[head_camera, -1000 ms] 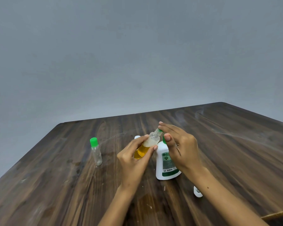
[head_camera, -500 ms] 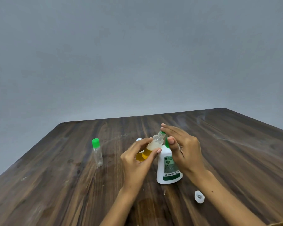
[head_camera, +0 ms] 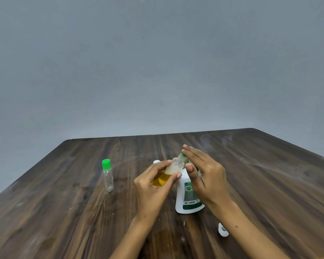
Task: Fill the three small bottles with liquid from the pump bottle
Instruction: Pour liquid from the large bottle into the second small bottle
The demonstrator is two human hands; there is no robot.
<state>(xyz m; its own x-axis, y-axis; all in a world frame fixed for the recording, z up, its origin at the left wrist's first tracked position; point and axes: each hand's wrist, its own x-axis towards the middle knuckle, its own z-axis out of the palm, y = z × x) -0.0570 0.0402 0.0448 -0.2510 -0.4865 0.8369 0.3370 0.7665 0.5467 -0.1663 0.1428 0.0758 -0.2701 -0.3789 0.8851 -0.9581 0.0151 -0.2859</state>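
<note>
Left hand grips tilted small bottle — amber liquid inside. Right hand, fingers straight, atop pump bottle — mouth at nozzle.

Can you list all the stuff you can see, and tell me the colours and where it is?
Clear small plastic bottle with green cap: one, see-through, upright on the table's left part.
Clear small bottle part full of yellow liquid: one, tilted, held above the table at centre.
White pump bottle with green label: one, upright, just right of the held bottle.
White cap: one, lying near the right forearm.
White object: one, mostly hidden behind the left hand.
Dark brown wooden table: one, under everything.
Grey wall: behind.
Left hand: grips the yellow-filled bottle.
Right hand: fingers straight, over the pump bottle's top.
</note>
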